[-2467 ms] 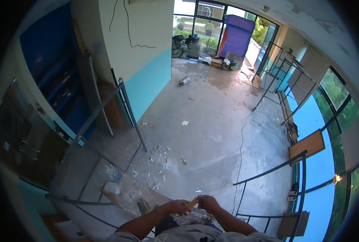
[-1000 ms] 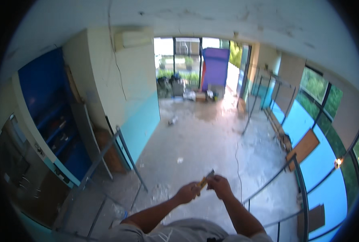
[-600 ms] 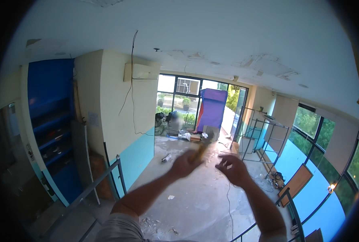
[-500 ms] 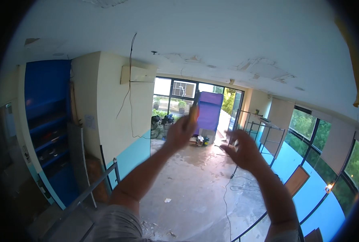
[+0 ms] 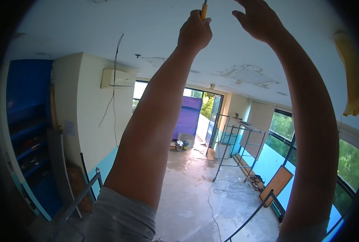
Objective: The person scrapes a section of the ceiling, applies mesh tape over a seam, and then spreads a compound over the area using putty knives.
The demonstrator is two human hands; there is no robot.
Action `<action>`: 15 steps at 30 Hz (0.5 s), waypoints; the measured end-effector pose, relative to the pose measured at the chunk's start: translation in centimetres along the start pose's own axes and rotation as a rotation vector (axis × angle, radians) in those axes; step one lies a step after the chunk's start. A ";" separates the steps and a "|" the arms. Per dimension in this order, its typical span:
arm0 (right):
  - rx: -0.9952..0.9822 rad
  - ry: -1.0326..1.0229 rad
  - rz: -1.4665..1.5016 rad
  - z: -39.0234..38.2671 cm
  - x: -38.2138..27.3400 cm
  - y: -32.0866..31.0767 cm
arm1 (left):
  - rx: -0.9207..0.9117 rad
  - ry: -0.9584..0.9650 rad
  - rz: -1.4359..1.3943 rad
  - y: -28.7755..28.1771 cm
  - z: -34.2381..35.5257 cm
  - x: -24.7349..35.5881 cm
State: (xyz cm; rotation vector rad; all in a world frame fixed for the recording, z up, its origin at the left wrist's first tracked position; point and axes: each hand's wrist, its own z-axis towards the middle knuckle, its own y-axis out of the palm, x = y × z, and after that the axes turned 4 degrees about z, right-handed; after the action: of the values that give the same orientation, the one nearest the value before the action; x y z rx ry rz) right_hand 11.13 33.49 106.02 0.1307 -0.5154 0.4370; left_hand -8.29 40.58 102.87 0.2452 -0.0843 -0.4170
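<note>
Both my arms are raised toward the white ceiling [image 5: 155,24]. My left hand [image 5: 194,34] is closed round a hand tool with an orange handle [image 5: 204,12]. A thin metal part points up from the handle and runs out of the top of the picture, so its tip is hidden. To the right, my right hand [image 5: 262,20] is held up near the ceiling with its thumb spread from the palm. Its fingertips are cut off by the top edge, and nothing shows in it.
Metal railings [image 5: 80,197] stand close at lower left and lower right. A scaffold frame [image 5: 240,145] stands farther off by the windows. Loose wires hang from the ceiling [image 5: 115,72] beside an air conditioner [image 5: 119,77]. A cable [image 5: 211,201] trails over the floor. Ceiling patches [image 5: 248,74] are peeling.
Both hands have gone up from mid-view to the ceiling, the left still gripping the tool. The view has shifted to the right.
</note>
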 end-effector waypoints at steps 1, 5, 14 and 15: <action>-0.003 -0.001 -0.011 0.4 0.1 -0.2 | 0.002 -0.001 -0.012 0.3 0.5 0.3; 0.045 0.017 -0.123 1.8 0.9 0.3 | -0.057 -0.013 0.022 1.0 1.9 0.8; -0.021 0.140 -0.160 3.1 0.5 0.1 | 0.184 0.137 0.003 3.3 4.4 0.0; -0.033 0.165 -0.164 3.2 0.3 0.0 | 0.209 0.144 0.008 3.4 4.6 0.1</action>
State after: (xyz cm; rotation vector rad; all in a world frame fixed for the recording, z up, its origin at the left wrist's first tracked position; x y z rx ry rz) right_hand 9.97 32.83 108.98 0.1036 -0.3463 0.2760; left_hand -7.52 42.55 108.13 0.4796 0.0132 -0.3816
